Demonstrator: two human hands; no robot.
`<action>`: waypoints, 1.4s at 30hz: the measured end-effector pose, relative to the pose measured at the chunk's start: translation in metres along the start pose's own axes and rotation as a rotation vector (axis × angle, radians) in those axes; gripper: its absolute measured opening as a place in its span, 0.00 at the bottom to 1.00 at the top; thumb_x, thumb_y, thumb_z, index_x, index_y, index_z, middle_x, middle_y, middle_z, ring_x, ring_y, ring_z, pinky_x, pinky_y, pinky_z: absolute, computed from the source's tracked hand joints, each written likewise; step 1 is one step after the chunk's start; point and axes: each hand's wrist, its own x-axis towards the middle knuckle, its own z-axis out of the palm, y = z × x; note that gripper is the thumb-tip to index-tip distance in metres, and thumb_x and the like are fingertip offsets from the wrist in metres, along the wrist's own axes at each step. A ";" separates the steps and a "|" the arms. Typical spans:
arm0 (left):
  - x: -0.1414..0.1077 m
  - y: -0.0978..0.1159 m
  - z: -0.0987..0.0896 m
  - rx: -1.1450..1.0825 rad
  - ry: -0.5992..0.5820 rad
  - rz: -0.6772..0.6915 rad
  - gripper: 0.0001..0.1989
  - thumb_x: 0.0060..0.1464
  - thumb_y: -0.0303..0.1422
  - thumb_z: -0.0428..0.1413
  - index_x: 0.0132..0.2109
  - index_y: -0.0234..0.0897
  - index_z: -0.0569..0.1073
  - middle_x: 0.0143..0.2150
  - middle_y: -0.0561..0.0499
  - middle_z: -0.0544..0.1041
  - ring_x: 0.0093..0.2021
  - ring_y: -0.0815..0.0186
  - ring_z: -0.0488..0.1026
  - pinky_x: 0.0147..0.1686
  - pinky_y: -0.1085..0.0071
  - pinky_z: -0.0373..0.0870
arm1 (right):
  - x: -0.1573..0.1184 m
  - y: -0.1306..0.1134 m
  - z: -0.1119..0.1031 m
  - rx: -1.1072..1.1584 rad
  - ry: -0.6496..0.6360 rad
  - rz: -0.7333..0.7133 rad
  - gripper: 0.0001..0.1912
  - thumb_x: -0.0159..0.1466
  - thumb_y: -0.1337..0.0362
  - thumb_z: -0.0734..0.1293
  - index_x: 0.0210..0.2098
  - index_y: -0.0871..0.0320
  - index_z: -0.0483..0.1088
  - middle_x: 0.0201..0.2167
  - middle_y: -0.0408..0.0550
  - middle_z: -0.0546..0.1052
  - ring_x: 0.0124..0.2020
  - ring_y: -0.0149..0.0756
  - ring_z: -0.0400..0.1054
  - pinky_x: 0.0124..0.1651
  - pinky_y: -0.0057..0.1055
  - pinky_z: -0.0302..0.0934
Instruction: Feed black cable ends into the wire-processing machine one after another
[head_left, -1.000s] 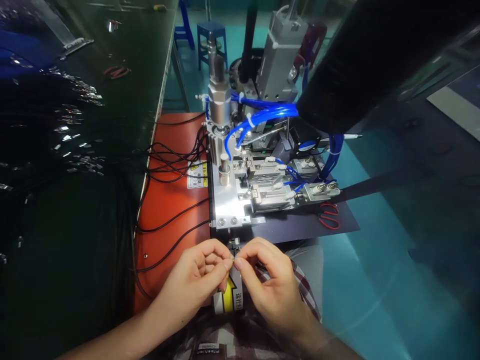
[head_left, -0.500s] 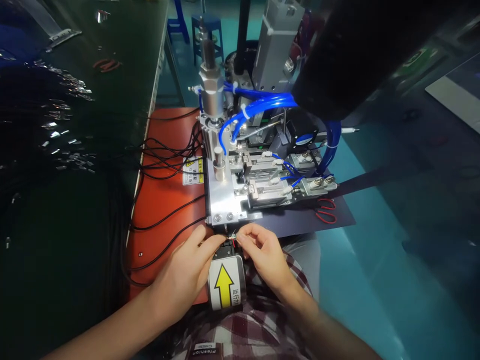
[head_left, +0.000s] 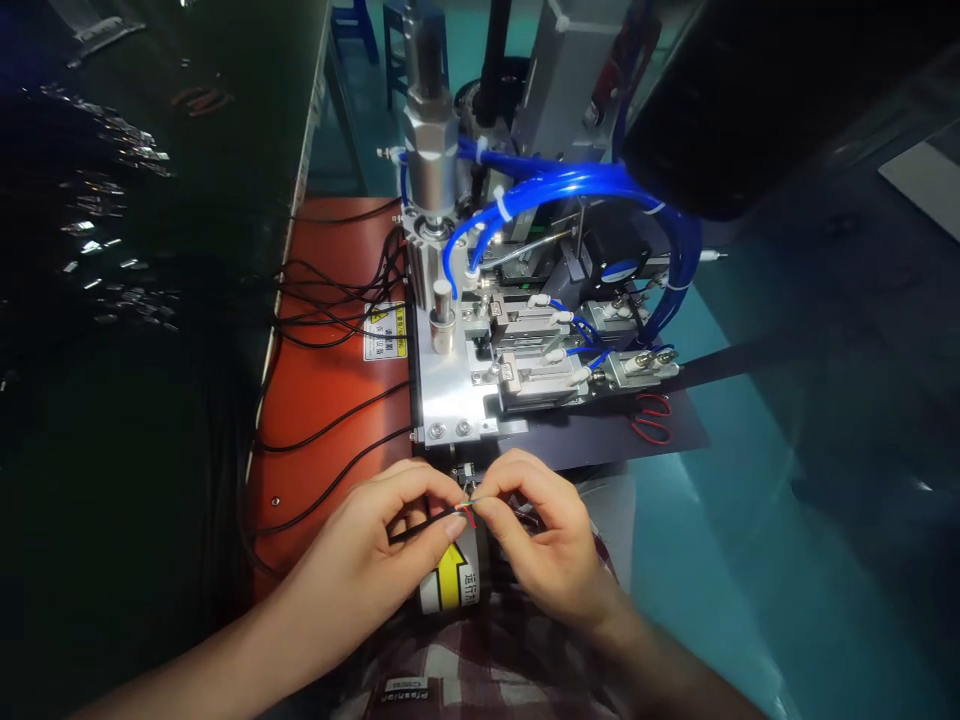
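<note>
My left hand [head_left: 390, 530] is closed in a pinch on a black cable [head_left: 424, 524], near the end where thin coloured wires come out. One of these, a red wire [head_left: 471, 517], hangs free between my hands. My right hand [head_left: 540, 530] pinches the tip of a thin greenish wire [head_left: 477, 500] from the same cable end. Just beyond my fingertips is a small metal fitting [head_left: 468, 470] at the machine's near edge. Below my hands lies a rounded part with a yellow arrow label [head_left: 450, 585].
A machine with a metal plate [head_left: 450, 395], pneumatic cylinders [head_left: 536, 325] and blue air hoses [head_left: 577, 180] stands ahead. Black cables cross the orange-red base [head_left: 330, 400] at left. Red-handled scissors [head_left: 652, 418] lie at right. Shiny small metal pieces [head_left: 112, 150] lie on the dark table.
Both hands have drawn back from the machine's near edge toward my body. The black cable and its coloured wires now show more clearly between my fingers.
</note>
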 end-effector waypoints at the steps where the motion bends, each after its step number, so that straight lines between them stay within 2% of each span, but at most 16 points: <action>1: 0.000 0.001 0.001 -0.087 -0.015 -0.067 0.07 0.53 0.37 0.55 0.34 0.37 0.73 0.27 0.53 0.71 0.25 0.69 0.66 0.23 0.77 0.62 | -0.001 -0.001 -0.001 -0.057 -0.017 -0.052 0.05 0.62 0.71 0.63 0.31 0.56 0.68 0.28 0.45 0.72 0.30 0.35 0.66 0.34 0.33 0.57; 4: 0.001 0.001 0.004 -0.294 -0.068 -0.234 0.10 0.52 0.39 0.56 0.32 0.37 0.71 0.19 0.59 0.62 0.17 0.74 0.58 0.16 0.79 0.53 | -0.004 -0.003 -0.003 -0.243 -0.058 -0.161 0.05 0.61 0.72 0.64 0.33 0.56 0.68 0.28 0.46 0.74 0.30 0.36 0.66 0.35 0.35 0.54; 6: -0.001 -0.001 0.008 -0.324 -0.036 -0.219 0.09 0.52 0.39 0.57 0.33 0.37 0.71 0.19 0.58 0.63 0.17 0.74 0.58 0.15 0.79 0.54 | -0.005 -0.004 -0.001 -0.245 -0.045 -0.126 0.04 0.61 0.72 0.64 0.32 0.56 0.67 0.28 0.45 0.74 0.30 0.35 0.65 0.35 0.35 0.54; 9: -0.006 -0.004 0.014 -0.181 0.141 0.012 0.04 0.52 0.33 0.58 0.33 0.38 0.74 0.25 0.54 0.71 0.25 0.70 0.67 0.24 0.77 0.64 | -0.006 -0.007 0.005 -0.042 0.021 0.070 0.06 0.63 0.70 0.63 0.28 0.57 0.66 0.26 0.43 0.69 0.29 0.33 0.63 0.33 0.31 0.56; 11: -0.009 -0.005 0.016 -0.071 0.250 0.181 0.02 0.53 0.29 0.57 0.34 0.39 0.75 0.30 0.52 0.73 0.31 0.68 0.71 0.31 0.75 0.67 | -0.006 -0.010 0.009 0.093 0.037 0.193 0.08 0.63 0.69 0.62 0.27 0.57 0.65 0.25 0.41 0.67 0.28 0.31 0.61 0.31 0.29 0.56; 14: -0.009 -0.006 0.018 -0.039 0.273 0.278 0.05 0.54 0.25 0.56 0.36 0.41 0.75 0.32 0.53 0.73 0.33 0.68 0.71 0.33 0.75 0.67 | -0.004 -0.013 0.011 0.249 0.011 0.335 0.07 0.62 0.67 0.63 0.27 0.58 0.65 0.24 0.40 0.66 0.26 0.30 0.59 0.29 0.27 0.55; 18: -0.004 -0.003 0.017 -0.125 0.177 0.162 0.02 0.53 0.28 0.57 0.33 0.39 0.74 0.31 0.53 0.71 0.30 0.70 0.68 0.29 0.76 0.65 | -0.004 -0.014 0.011 0.374 -0.033 0.434 0.07 0.60 0.65 0.64 0.27 0.59 0.65 0.21 0.38 0.63 0.22 0.27 0.55 0.25 0.25 0.52; 21: -0.001 0.000 0.016 -0.254 0.117 0.014 0.05 0.52 0.33 0.59 0.31 0.37 0.71 0.30 0.54 0.69 0.24 0.74 0.64 0.22 0.78 0.60 | -0.006 -0.014 0.011 0.335 -0.009 0.403 0.07 0.61 0.66 0.64 0.26 0.59 0.64 0.22 0.39 0.64 0.23 0.28 0.56 0.26 0.25 0.53; 25: -0.001 -0.001 0.014 -0.517 -0.018 -0.234 0.10 0.55 0.40 0.56 0.36 0.38 0.67 0.17 0.60 0.64 0.15 0.77 0.54 0.15 0.81 0.49 | -0.011 -0.013 0.010 0.185 0.036 0.304 0.07 0.62 0.68 0.63 0.26 0.59 0.65 0.25 0.40 0.66 0.27 0.29 0.58 0.30 0.26 0.55; 29: -0.001 -0.005 0.014 -0.557 -0.067 -0.244 0.11 0.56 0.40 0.55 0.35 0.37 0.65 0.16 0.61 0.62 0.16 0.78 0.52 0.15 0.82 0.48 | -0.012 -0.010 0.008 0.187 0.014 0.330 0.07 0.62 0.68 0.62 0.26 0.58 0.64 0.24 0.40 0.65 0.25 0.29 0.57 0.29 0.26 0.54; 31: 0.000 -0.006 0.013 -0.471 -0.082 -0.226 0.11 0.56 0.40 0.54 0.35 0.37 0.65 0.16 0.61 0.61 0.16 0.77 0.53 0.15 0.82 0.49 | -0.011 -0.007 0.007 0.217 -0.010 0.378 0.08 0.61 0.67 0.63 0.26 0.59 0.64 0.22 0.40 0.64 0.24 0.29 0.56 0.28 0.26 0.53; 34: -0.001 -0.008 0.010 -0.180 -0.025 -0.123 0.08 0.57 0.38 0.53 0.38 0.39 0.66 0.21 0.60 0.63 0.20 0.75 0.58 0.17 0.80 0.54 | -0.005 0.001 0.003 0.222 -0.030 0.410 0.07 0.60 0.66 0.64 0.26 0.59 0.65 0.22 0.40 0.64 0.23 0.28 0.56 0.27 0.26 0.53; 38: 0.001 -0.013 0.005 0.290 0.135 0.161 0.04 0.59 0.31 0.52 0.42 0.40 0.69 0.32 0.55 0.68 0.30 0.71 0.67 0.30 0.75 0.65 | 0.008 0.013 0.000 0.239 -0.017 0.456 0.08 0.60 0.65 0.65 0.26 0.60 0.66 0.20 0.39 0.64 0.22 0.28 0.55 0.25 0.26 0.51; 42: 0.006 -0.025 0.003 0.514 0.180 0.382 0.09 0.61 0.26 0.48 0.45 0.38 0.71 0.37 0.50 0.68 0.36 0.69 0.70 0.34 0.75 0.67 | 0.016 0.022 -0.001 0.269 -0.044 0.526 0.08 0.59 0.63 0.65 0.26 0.61 0.66 0.18 0.38 0.63 0.20 0.27 0.54 0.23 0.25 0.49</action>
